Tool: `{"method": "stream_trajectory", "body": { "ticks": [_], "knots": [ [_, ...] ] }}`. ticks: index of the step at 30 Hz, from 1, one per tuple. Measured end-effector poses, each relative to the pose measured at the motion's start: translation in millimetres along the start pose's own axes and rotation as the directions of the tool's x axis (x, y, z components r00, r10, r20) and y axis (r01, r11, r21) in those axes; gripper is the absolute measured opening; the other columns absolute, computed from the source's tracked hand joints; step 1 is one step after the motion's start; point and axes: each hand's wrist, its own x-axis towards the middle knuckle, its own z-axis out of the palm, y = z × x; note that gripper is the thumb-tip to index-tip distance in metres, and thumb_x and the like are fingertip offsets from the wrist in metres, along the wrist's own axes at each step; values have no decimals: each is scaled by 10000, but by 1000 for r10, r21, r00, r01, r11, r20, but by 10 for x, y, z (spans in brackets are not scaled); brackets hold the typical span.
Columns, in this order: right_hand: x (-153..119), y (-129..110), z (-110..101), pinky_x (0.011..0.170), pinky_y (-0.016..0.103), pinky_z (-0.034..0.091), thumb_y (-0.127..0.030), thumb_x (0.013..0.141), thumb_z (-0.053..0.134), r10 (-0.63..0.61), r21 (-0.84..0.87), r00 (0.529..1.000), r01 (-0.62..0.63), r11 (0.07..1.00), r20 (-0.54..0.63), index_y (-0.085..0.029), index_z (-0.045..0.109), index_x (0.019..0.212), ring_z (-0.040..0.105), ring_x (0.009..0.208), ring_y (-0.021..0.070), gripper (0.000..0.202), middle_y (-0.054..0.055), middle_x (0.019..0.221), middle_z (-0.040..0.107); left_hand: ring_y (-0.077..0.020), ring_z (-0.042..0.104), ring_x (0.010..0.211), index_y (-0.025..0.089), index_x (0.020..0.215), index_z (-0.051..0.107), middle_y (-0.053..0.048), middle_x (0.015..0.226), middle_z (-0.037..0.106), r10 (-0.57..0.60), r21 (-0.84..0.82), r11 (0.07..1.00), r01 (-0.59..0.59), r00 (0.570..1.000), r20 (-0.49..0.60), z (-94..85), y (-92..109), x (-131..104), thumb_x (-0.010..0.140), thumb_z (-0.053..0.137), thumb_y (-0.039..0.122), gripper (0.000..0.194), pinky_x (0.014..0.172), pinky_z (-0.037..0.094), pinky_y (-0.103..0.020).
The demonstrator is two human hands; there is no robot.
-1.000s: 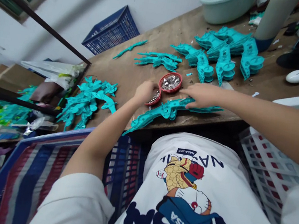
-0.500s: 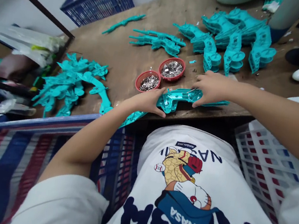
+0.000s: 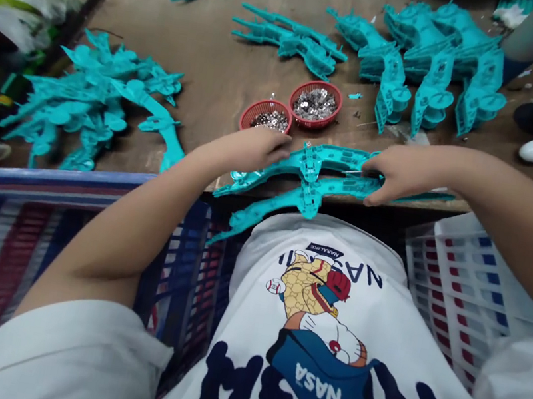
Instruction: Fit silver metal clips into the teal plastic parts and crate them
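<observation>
Bench (image 3: 203, 54) bears a heap of turquoise plastic parts (image 3: 76, 88) on the left. Two long turquoise pieces lie side by side along its front: the far piece (image 3: 311, 161) and the near piece (image 3: 311, 196), whose left end overhangs the edge. The left hand (image 3: 251, 148), fingers bent, is against the far piece's left half; the right hand (image 3: 400, 170), thumb and fingers parted, spans both pieces' right portions. Whether either pinches anything, I cannot tell. Just beyond, red baskets (image 3: 309, 123) hold metal bits (image 3: 316, 104).
</observation>
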Motion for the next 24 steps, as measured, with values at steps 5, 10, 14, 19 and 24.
{"method": "stream_trajectory", "body": {
  "ticks": [5, 10, 14, 19, 24],
  "knots": [
    [-122, -417, -156, 852, 454, 539, -567, 1011, 946, 84, -108, 971, -61, 992, 225, -190, 953, 1214, 836, 1045, 392, 428, 186, 1156, 893, -405, 829, 1536, 118, 1630, 801, -242, 1673, 840, -133, 105, 987, 122, 986, 102, 404, 125, 283, 1111, 796, 355, 571, 1260, 662, -409],
    [-149, -523, -157, 880, 484, 582, -456, 1039, 894, 150, -133, 969, -125, 983, 197, -171, 961, 1250, 856, 1081, 436, 362, 223, 1194, 904, -407, 851, 1417, 158, 1491, 844, -195, 1462, 901, -178, 72, 981, 181, 983, -55, 298, 33, 309, 1134, 765, 345, 411, 1203, 672, -427],
    [-122, -482, -120, 943, 504, 624, -343, 1060, 854, 170, -113, 971, -152, 982, 171, -174, 960, 1308, 869, 1149, 446, 318, 243, 1280, 919, -404, 825, 1361, 197, 1466, 818, -166, 1378, 886, -200, -52, 980, 194, 963, -179, 53, -108, 164, 1114, 798, 403, 408, 1174, 651, -440],
    [31, -343, -91, 1014, 497, 643, -453, 1148, 824, 284, -31, 942, -283, 959, 179, -148, 893, 1544, 874, 1250, 460, 505, 255, 1389, 910, -382, 775, 1396, 250, 1484, 777, -116, 1324, 848, -231, -117, 970, 211, 952, -201, -127, -53, -26, 1136, 759, 392, 376, 1231, 608, -473],
    [19, -459, -28, 1097, 470, 630, -383, 1178, 789, 268, -65, 962, -265, 962, 56, -89, 752, 1740, 823, 1414, 466, 635, 310, 1650, 811, -437, 783, 1440, 213, 1521, 777, -168, 1403, 856, -197, -116, 977, 178, 963, -182, -14, 2, 61, 1124, 778, 426, 450, 1250, 627, -500]
  ]
}}
